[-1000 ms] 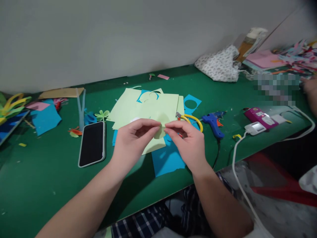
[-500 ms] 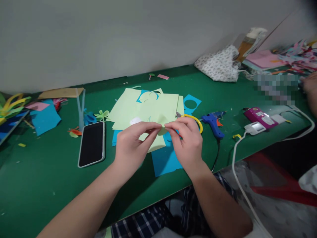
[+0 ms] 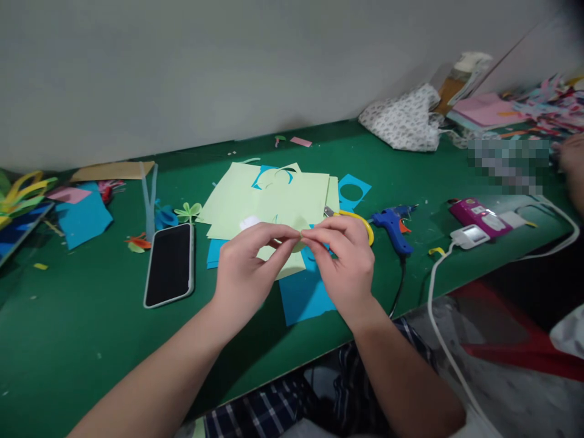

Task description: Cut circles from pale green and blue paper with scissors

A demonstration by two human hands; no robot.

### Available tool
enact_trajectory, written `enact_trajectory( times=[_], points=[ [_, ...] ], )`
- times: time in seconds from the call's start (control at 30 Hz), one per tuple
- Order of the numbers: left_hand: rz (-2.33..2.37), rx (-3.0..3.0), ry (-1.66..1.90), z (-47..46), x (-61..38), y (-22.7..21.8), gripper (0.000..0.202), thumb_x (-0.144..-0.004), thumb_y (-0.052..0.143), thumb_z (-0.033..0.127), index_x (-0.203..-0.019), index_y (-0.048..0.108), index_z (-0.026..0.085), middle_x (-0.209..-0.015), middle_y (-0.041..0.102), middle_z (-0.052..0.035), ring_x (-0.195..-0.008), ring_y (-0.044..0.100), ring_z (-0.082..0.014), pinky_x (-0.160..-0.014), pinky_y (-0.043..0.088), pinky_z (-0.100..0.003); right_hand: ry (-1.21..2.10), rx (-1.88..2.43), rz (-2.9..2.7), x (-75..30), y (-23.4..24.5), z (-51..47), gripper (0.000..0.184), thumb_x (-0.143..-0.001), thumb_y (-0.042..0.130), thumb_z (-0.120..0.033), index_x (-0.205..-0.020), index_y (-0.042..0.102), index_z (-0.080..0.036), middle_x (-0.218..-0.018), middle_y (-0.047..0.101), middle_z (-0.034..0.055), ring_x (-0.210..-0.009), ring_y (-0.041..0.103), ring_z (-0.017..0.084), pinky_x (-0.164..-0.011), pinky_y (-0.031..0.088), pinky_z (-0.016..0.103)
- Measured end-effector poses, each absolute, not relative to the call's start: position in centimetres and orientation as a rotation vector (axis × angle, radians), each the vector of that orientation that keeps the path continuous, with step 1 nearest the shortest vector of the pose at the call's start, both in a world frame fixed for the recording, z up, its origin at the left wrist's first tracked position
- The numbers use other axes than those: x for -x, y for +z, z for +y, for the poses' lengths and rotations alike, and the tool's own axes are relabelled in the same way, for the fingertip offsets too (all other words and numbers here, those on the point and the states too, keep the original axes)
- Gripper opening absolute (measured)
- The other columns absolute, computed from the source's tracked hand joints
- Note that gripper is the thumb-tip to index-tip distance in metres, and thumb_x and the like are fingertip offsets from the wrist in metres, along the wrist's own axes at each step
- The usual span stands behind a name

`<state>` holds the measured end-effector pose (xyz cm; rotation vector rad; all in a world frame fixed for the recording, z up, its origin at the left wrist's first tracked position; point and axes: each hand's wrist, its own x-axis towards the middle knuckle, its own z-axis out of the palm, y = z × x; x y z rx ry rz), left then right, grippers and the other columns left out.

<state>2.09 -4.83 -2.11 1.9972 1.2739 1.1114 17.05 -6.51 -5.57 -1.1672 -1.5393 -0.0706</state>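
Observation:
Over the pile of paper, my left hand (image 3: 253,261) and my right hand (image 3: 345,261) meet fingertip to fingertip. Both pinch a small pale green paper piece (image 3: 298,245), mostly hidden by the fingers; its lower edge looks rounded. Beneath lie pale green paper sheets (image 3: 274,204) and a blue sheet (image 3: 305,298). Yellow-handled scissors (image 3: 368,229) lie just behind my right hand, partly covered by it. A blue offcut with a round hole (image 3: 360,186) rests farther back. To the left of my left hand is a phone (image 3: 169,266), screen dark.
A blue glue gun (image 3: 393,230) lies on the right, its cord running off the front edge. Beyond it are a magenta box (image 3: 481,218) and a white cable (image 3: 430,292). Paper flowers (image 3: 188,211) stand behind the phone. Another person's hand (image 3: 572,161) shows at far right.
My fingertips have drawn slightly closer together on the paper piece, and less of it shows between them. Everything else stays in place.

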Motion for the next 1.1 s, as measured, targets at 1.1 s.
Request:
enact_trajectory(
  times=[1.1],
  points=[
    [1.289, -1.814, 1.164, -4.8, -1.9, -1.8, 0.008, -0.083, 0.068, 0.023, -0.086, 0.075, 0.022, -0.083, 0.078, 0.0013, -0.071, 0.072, -0.0133, -0.069, 0.06, -0.022, 0.527, 1.197, -1.309, -17.3, -4.9, -7.1, 0.005, -0.087, 0.069, -0.021, -0.09, 0.071, -0.024, -0.083, 0.072, -0.0004, -0.069, 0.067, 0.014, -0.068, 0.058, 0.029]
  ],
)
